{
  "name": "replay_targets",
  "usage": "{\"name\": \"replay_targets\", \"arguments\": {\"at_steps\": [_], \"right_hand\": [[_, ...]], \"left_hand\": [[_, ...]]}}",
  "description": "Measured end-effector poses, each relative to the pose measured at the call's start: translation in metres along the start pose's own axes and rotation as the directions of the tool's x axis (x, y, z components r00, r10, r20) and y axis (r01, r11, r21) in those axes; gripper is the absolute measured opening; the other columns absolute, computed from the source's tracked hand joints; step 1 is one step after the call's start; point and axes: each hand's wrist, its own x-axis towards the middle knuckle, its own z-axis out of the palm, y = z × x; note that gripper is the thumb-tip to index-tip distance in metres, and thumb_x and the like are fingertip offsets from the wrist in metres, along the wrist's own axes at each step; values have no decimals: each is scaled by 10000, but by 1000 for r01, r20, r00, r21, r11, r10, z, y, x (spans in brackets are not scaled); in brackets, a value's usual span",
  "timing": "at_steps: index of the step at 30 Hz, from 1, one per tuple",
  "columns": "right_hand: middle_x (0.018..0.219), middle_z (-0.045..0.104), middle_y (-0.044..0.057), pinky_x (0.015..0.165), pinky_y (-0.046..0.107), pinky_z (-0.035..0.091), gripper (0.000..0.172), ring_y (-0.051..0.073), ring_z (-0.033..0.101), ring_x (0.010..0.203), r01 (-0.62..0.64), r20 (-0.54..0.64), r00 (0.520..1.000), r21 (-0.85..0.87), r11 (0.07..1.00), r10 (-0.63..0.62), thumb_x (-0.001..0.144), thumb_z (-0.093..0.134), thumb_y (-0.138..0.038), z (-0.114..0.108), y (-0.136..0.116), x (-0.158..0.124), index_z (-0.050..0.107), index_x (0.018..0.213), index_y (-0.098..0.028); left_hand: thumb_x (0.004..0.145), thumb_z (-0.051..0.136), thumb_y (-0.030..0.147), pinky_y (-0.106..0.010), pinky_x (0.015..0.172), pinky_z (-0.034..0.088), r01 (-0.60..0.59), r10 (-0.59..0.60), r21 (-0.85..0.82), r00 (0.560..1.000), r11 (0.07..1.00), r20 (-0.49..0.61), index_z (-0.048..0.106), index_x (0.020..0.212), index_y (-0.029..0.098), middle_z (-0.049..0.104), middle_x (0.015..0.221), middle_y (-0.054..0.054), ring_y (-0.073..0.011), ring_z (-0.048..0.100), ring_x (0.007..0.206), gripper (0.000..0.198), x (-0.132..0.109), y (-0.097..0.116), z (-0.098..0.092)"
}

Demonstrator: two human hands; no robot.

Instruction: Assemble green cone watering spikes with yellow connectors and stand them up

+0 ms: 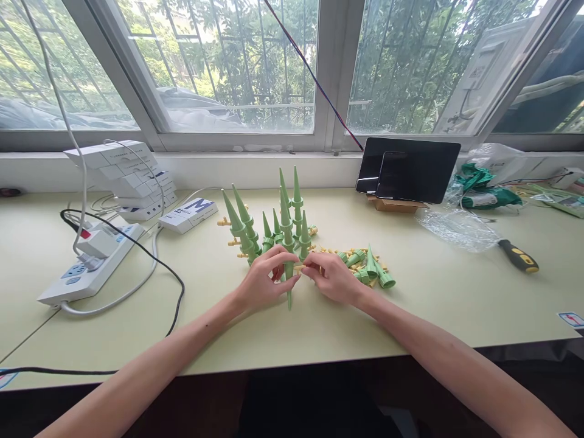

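Note:
Near the middle of the table, my left hand (pixel 267 278) has its fingers round a green spike (pixel 289 286) whose pointed end faces down toward the front edge. My right hand (pixel 329 275) is closed in a pinch on a small yellow piece (pixel 298 267) at the side of that spike. Behind my hands stand several green cone-shaped spikes (pixel 235 213), points up, some with yellow pegs sticking out to the left. To the right of my right hand lies a loose pile of green spikes (pixel 370 267) and small yellow pieces.
At the left are a white power strip (pixel 91 267), cables, stacked white boxes (pixel 132 176) and a flat box (pixel 189 215). A dark tablet (pixel 410 176) leans at the back right. Clear plastic wrap (pixel 460 228) and a screwdriver (pixel 519 255) lie at the right.

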Motion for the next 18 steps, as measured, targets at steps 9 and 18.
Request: {"name": "replay_targets", "arguments": {"at_steps": [9, 18], "right_hand": [[573, 467, -38, 551, 236, 315, 270, 100, 394, 533, -29, 2, 1000, -1, 1000, 29, 935, 503, -201, -1, -4, 1, 517, 666, -184], [702, 594, -14, 576, 227, 370, 111, 96, 451, 575, -61, -10, 998, 79, 995, 62, 914, 558, -208, 0, -6, 1, 594, 813, -177]], "left_hand": [[844, 656, 195, -212, 507, 454, -4, 4, -23, 1000, 1000, 5, 631, 1041, 198, 532, 877, -12, -67, 475, 578, 199, 0, 1, -1], [851, 658, 214, -219, 526, 446, -7, 7, 18, 1000, 1000, -13, 629, 1048, 201, 530, 855, -3, -62, 458, 557, 199, 0, -2, 0]]}}
